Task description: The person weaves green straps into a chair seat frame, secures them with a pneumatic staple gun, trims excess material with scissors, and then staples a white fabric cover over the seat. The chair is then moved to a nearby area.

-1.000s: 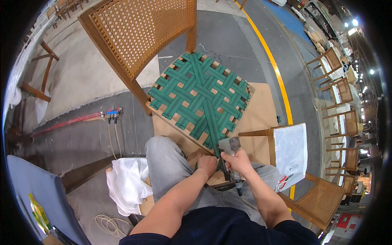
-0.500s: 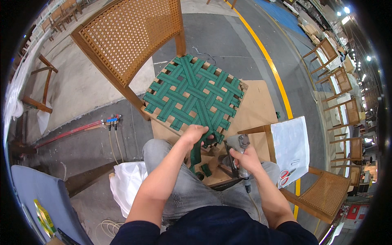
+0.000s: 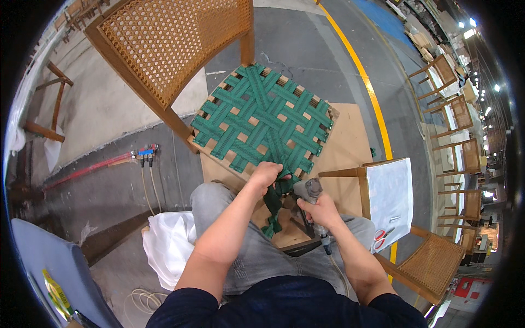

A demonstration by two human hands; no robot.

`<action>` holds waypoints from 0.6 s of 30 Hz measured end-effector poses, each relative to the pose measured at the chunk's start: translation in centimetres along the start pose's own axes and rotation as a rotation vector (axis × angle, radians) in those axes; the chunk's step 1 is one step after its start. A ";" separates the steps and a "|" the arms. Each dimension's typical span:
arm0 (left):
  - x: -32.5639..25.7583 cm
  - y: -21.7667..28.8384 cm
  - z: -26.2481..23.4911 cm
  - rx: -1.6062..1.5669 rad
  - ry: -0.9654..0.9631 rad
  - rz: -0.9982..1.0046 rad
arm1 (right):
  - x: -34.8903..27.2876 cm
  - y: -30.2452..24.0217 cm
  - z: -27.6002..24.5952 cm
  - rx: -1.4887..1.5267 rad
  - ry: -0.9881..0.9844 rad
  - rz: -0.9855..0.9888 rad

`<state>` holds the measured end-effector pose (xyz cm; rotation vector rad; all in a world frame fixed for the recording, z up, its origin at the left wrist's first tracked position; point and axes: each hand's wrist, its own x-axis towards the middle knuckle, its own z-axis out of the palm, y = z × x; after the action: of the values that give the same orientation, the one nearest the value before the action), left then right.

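Observation:
A wooden chair with a cane back (image 3: 175, 46) faces me, its seat covered by woven green webbing (image 3: 260, 117). One strap runs diagonally over the weave to the near corner. At that corner my left hand (image 3: 266, 176) is closed on the strap, whose loose green tail (image 3: 272, 203) hangs below between my knees. My right hand (image 3: 321, 210) grips a grey air staple gun (image 3: 309, 189) with a hose at its lower end. The gun's head is beside the strap at the corner; whether its nose touches is hidden.
Right of me, red-handled scissors (image 3: 381, 238) lie on a white-covered surface (image 3: 389, 191) beside another cane chair (image 3: 432, 259). White cloth (image 3: 170, 246) lies at my left knee. An air line with blue valves (image 3: 146, 151) crosses the floor. Brown board (image 3: 350, 131) lies under the chair.
The staple gun in my right hand has moved left, closer to the seat's near corner. My left hand keeps the strap, and its loose tail has shifted.

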<state>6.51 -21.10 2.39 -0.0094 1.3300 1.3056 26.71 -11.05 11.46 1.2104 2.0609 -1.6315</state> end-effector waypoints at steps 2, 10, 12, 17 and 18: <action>0.1 0.0 -0.3 -0.014 -0.003 -0.012 | 0.3 -0.2 0.0 -0.053 -0.001 -0.028; 0.1 0.4 -0.2 -0.085 -0.031 -0.054 | -0.2 -0.5 1.4 -0.059 0.034 -0.007; 0.0 0.5 -0.1 -0.109 -0.035 -0.058 | -0.1 -0.7 1.5 -0.104 0.038 -0.028; -0.2 0.4 -0.4 -0.126 -0.021 -0.041 | -0.1 -1.2 2.1 -0.086 0.005 -0.006; -0.3 0.4 0.0 -0.141 -0.011 -0.052 | -0.1 -0.8 2.2 -0.063 0.008 -0.029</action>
<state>6.26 -21.15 2.84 -0.1329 1.2185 1.3505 25.51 -13.12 11.34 1.1737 2.1270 -1.5643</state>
